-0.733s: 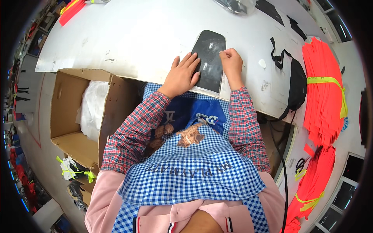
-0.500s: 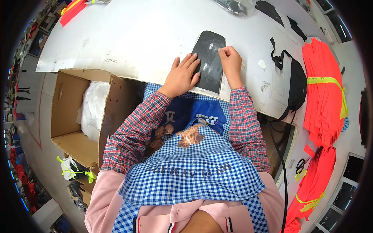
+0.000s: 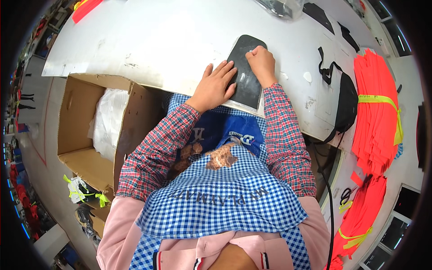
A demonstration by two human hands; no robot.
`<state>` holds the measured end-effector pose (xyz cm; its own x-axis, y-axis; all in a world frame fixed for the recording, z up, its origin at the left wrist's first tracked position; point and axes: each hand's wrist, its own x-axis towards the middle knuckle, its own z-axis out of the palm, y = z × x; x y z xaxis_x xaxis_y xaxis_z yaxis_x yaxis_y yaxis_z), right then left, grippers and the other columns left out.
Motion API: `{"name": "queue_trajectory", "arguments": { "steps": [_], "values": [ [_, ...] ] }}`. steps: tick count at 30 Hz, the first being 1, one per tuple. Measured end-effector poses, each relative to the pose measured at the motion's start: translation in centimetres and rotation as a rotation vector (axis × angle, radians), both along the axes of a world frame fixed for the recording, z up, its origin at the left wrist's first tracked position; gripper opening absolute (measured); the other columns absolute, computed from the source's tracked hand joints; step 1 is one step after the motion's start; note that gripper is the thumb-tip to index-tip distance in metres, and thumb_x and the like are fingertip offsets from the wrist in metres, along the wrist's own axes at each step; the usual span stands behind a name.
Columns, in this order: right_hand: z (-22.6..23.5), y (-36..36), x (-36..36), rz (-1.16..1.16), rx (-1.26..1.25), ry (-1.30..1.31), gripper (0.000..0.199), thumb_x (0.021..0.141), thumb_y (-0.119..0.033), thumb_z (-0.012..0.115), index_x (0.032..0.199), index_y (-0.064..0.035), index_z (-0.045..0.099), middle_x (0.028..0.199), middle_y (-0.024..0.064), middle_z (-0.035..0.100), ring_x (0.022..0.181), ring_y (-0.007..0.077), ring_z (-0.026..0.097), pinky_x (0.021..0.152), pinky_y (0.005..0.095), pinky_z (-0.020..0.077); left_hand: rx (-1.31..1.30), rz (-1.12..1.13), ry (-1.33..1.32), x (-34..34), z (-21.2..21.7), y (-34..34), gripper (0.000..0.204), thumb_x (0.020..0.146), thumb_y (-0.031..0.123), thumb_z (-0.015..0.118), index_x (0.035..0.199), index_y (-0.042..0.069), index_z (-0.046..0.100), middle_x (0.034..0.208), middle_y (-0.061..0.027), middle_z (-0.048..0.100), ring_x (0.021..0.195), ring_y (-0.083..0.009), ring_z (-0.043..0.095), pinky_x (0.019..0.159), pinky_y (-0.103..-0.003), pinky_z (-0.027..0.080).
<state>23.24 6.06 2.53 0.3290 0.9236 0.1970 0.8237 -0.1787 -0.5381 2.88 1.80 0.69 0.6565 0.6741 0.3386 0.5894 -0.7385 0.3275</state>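
Observation:
A flat black panel (image 3: pixel 245 74) with a rounded far end lies on the white table near its front edge, with pale smudges on its surface. My left hand (image 3: pixel 214 87) lies spread beside it, fingertips over the panel's left edge. Over the panel's right side is my right hand (image 3: pixel 262 64), its fingers curled and pinched together; anything between them is hidden. A pale margin (image 3: pixel 245 106) shows along the panel's near end.
An open cardboard box (image 3: pixel 85 164) with white plastic wrapping (image 3: pixel 108 123) stands at left. Right of the panel lie a white scrap (image 3: pixel 307 77) and a black strapped piece (image 3: pixel 345 101). Bundled orange strips (image 3: pixel 375 117), scissors (image 3: pixel 345 196) and a black cable (image 3: pixel 331 216) are farther right.
My right hand has moved a little left and away from me, from the panel's right edge onto its surface. The left hand stays flat in place. The whole view has shifted slightly.

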Motion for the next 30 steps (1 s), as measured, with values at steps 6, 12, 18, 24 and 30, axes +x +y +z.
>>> {"name": "queue_trajectory", "arguments": {
  "steps": [6, 12, 18, 24, 30],
  "values": [
    [-0.1, 0.7, -0.4, -0.06, 0.03, -0.066, 0.024, 0.083, -0.023, 0.061, 0.086, 0.0003, 0.067, 0.084, 0.0233, 0.07, 0.084, 0.0396, 0.068, 0.077, 0.0471, 0.0547, -0.02, 0.007, 0.019, 0.2, 0.2, -0.1, 0.051, 0.095, 0.03, 0.051, 0.14, 0.006, 0.049, 0.151, -0.0138, 0.041, 0.143, -0.03, 0.034, 0.116, -0.053, 0.023],
    [-0.5, 0.4, 0.4, -0.008, -0.02, 0.001, 0.022, 0.084, -0.025, 0.062, 0.089, -0.0032, 0.066, 0.085, 0.0191, 0.07, 0.083, 0.0374, 0.068, 0.076, 0.0465, 0.054, 0.005, 0.014, 0.01, 0.2, 0.0, -0.1, 0.051, 0.095, 0.03, 0.051, 0.139, 0.006, 0.049, 0.151, -0.0141, 0.041, 0.143, -0.03, 0.034, 0.116, -0.053, 0.024],
    [-0.7, 0.6, 0.1, -0.073, 0.063, 0.045, 0.021, 0.085, -0.025, 0.063, 0.086, -0.0047, 0.065, 0.081, 0.0163, 0.07, 0.079, 0.0365, 0.068, 0.073, 0.0457, 0.0534, 0.009, 0.011, 0.003, 0.2, -0.2, 0.0, 0.05, 0.095, 0.03, 0.051, 0.138, 0.005, 0.05, 0.151, -0.0147, 0.042, 0.142, -0.0303, 0.034, 0.115, -0.053, 0.025],
    [-0.8, -3.0, 1.3, -0.163, 0.343, 0.013, 0.02, 0.086, -0.022, 0.063, 0.085, -0.002, 0.063, 0.078, 0.0141, 0.068, 0.076, 0.0349, 0.065, 0.072, 0.0449, 0.0509, 0.045, 0.004, -0.016, 0.1, -0.5, 0.1, 0.051, 0.095, 0.032, 0.049, 0.137, 0.004, 0.051, 0.149, -0.015, 0.043, 0.142, -0.0299, 0.035, 0.115, -0.054, 0.024],
    [-0.3, -4.9, 0.9, -0.147, 0.151, 0.28, 0.019, 0.087, -0.021, 0.063, 0.087, -0.002, 0.064, 0.081, 0.0139, 0.068, 0.079, 0.0305, 0.066, 0.074, 0.0416, 0.0513, 0.02, -0.015, 0.004, 0.0, -0.4, 0.1, 0.049, 0.097, 0.032, 0.047, 0.138, 0.005, 0.051, 0.151, -0.0135, 0.042, 0.144, -0.0286, 0.032, 0.116, -0.053, 0.023]
  ]
}}
